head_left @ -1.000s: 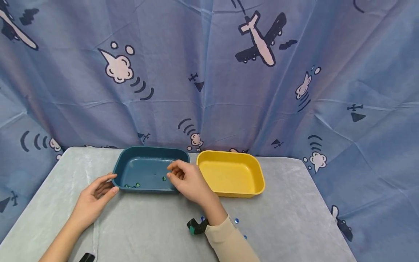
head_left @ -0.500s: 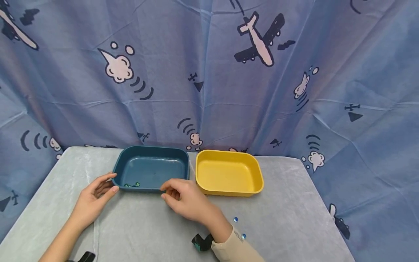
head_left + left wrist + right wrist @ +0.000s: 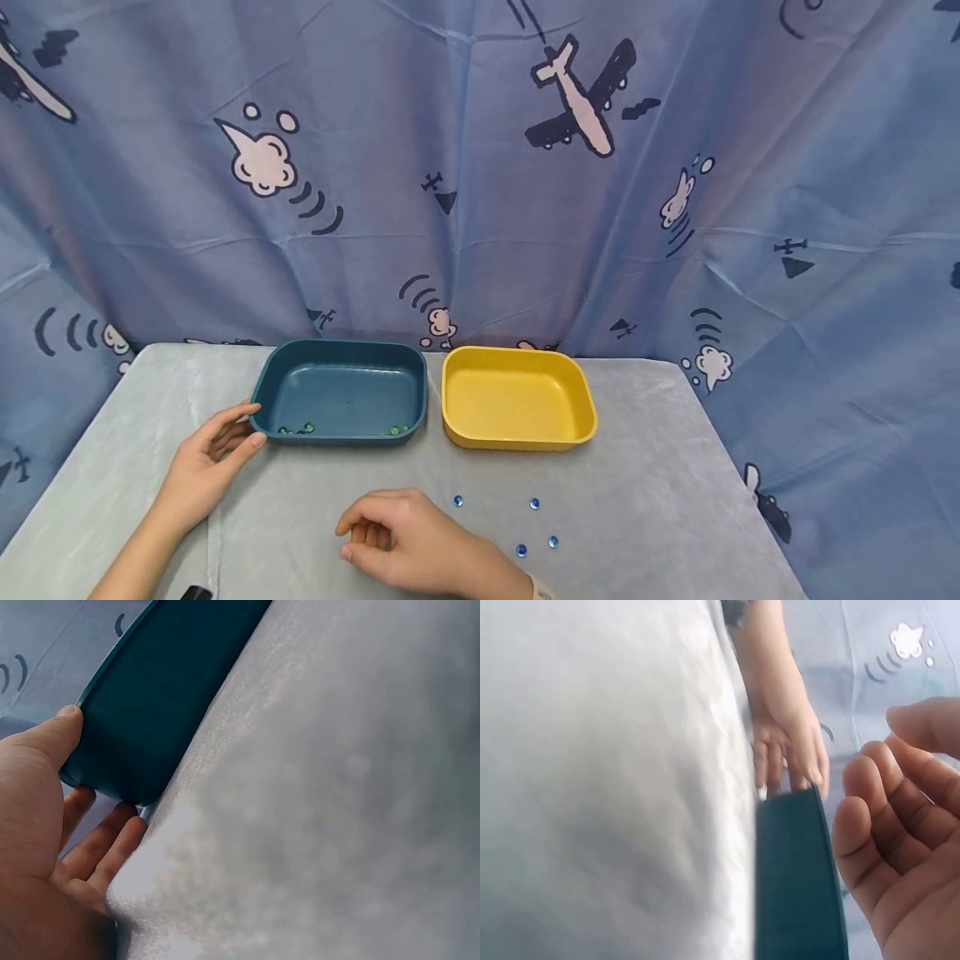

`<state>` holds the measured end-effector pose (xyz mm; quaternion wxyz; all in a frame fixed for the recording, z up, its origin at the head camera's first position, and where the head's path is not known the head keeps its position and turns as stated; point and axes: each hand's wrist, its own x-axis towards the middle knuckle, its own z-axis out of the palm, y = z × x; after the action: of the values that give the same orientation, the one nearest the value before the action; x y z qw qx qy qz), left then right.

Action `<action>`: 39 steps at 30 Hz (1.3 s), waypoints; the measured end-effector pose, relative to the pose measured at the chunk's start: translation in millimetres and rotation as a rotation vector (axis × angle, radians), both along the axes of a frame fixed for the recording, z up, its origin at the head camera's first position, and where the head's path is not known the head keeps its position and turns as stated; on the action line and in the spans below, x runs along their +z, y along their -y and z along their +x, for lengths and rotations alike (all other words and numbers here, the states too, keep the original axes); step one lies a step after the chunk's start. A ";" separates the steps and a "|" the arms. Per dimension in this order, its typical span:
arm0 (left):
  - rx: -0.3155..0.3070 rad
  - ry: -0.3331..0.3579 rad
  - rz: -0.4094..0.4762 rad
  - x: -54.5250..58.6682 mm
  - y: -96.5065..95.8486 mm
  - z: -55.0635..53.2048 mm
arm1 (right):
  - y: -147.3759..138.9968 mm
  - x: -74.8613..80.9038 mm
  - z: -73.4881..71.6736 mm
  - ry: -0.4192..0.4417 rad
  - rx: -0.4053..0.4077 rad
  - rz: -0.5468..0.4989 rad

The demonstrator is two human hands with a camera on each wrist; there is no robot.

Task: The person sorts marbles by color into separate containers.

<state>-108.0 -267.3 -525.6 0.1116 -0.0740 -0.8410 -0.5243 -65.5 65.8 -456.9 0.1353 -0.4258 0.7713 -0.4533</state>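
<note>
My left hand (image 3: 204, 469) holds the near left corner of a dark teal plastic tray (image 3: 348, 354). In the left wrist view the thumb lies on the rim of the teal tray (image 3: 161, 697), with the other fingers around its corner. Small green glass gems (image 3: 308, 427) lie along the tray's near side, at left and right. Over the table in front of the tray, my right hand (image 3: 408, 542) hangs loosely curled. Nothing shows between the fingers of the right hand (image 3: 900, 817) in its wrist view. Several small blue glass gems (image 3: 534, 503) lie to its right.
A yellow plastic tray (image 3: 517, 440) stands right of the teal one, with a narrow gap between them. A pale grey cloth (image 3: 660, 500) covers the table. Behind it hangs a blue curtain (image 3: 360, 125) printed with planes and clouds.
My right hand has drawn back from over the teal tray toward the near edge, leaving a green gem inside. The blue gems are uncovered. My left hand keeps its place at the corner.
</note>
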 end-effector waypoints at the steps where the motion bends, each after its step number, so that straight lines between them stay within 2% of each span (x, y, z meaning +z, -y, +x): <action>1: 0.001 0.003 0.001 -0.5 0.7 1.0 | 0.7 -1.6 3.3 0.050 0.023 0.008; 3: 0.004 0.006 0.002 -1.4 1.9 2.3 | 2.0 -4.9 8.8 0.160 0.066 0.021; 5: 0.006 0.010 0.003 -2.2 2.5 2.8 | 3.6 -8.2 13.1 0.231 0.101 0.041; 6: 0.007 0.011 0.003 -2.5 2.8 2.8 | 4.6 -9.9 14.9 0.237 0.121 0.047; 12: 0.002 0.020 0.003 -4.4 3.5 0.8 | 11.1 -20.0 20.9 0.081 0.239 0.174; 15: 0.001 0.020 0.000 -3.8 3.3 0.4 | 13.2 -23.8 24.5 0.086 0.271 0.224; 18: 0.005 0.017 -0.004 -2.6 3.2 0.6 | 14.6 -24.2 30.2 0.140 0.290 0.245; 20: 0.008 0.014 -0.004 -2.2 2.9 0.6 | 15.3 -23.0 35.1 0.117 0.317 0.254; 24: 0.011 0.003 -0.003 -2.1 2.3 0.6 | 16.7 -20.6 41.8 -0.016 0.371 0.244; 26: 0.009 0.000 -0.001 -2.2 2.3 0.5 | 17.2 -20.6 44.0 -0.052 0.377 0.250; 31: 0.009 0.001 0.002 -2.7 1.9 0.6 | 20.4 -23.2 49.5 -0.163 0.383 0.348; 34: 0.011 -0.001 0.005 -3.4 1.2 0.9 | 21.4 -27.7 48.6 -0.248 0.386 0.338; 39: 0.010 -0.006 0.014 -3.7 0.7 1.2 | 21.1 -35.7 43.1 -0.270 0.389 0.323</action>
<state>-106.8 -268.0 -529.3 0.1171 -0.0707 -0.8374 -0.5292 -22.3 44.7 -492.7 0.1818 -0.5953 0.7484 -0.2291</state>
